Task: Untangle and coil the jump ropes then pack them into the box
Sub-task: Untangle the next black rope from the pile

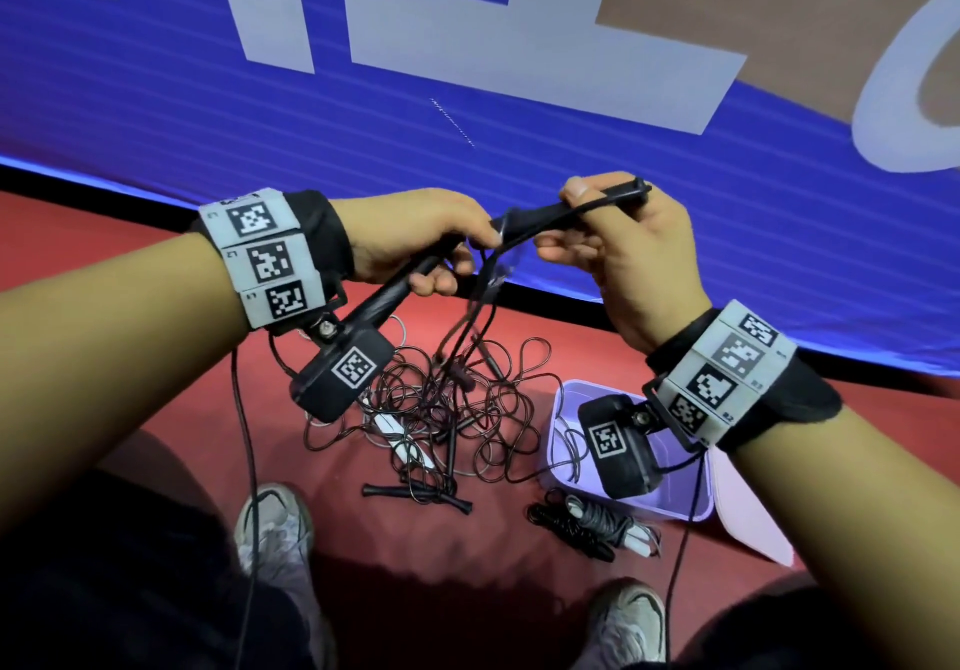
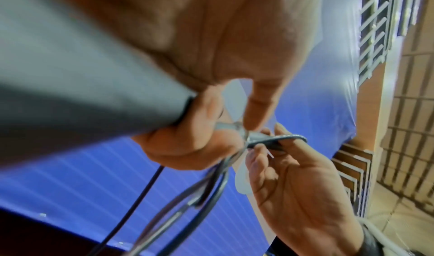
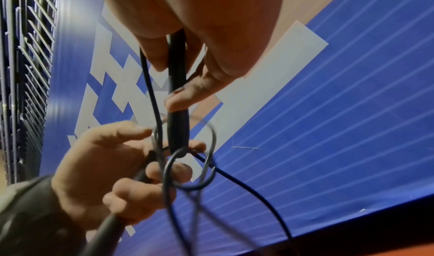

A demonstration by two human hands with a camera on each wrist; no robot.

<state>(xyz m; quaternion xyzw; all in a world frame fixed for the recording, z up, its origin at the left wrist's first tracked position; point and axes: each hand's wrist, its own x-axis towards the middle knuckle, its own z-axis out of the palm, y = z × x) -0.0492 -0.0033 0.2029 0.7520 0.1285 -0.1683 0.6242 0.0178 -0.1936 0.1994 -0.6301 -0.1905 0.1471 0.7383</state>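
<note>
My left hand (image 1: 431,253) grips a black jump-rope handle (image 1: 384,300) that slants down toward its wrist. Held level with it, my right hand (image 1: 587,222) pinches a second black handle (image 1: 613,196) between thumb and fingers. The two handle tips meet between my hands, and thin black cord (image 3: 187,167) loops round them. From there the cords hang down to a tangled pile of ropes (image 1: 447,409) on the red floor. A purple box (image 1: 680,511) stands open at the right with some cord inside. The left wrist view shows the gripped handle (image 2: 94,83) close and blurred.
A coiled bundle of ropes (image 1: 587,524) lies on the floor in front of the box, and a pale lid (image 1: 748,518) lies at its right. A blue banner wall (image 1: 467,71) rises just behind the pile. My shoes (image 1: 275,524) stand near the ropes.
</note>
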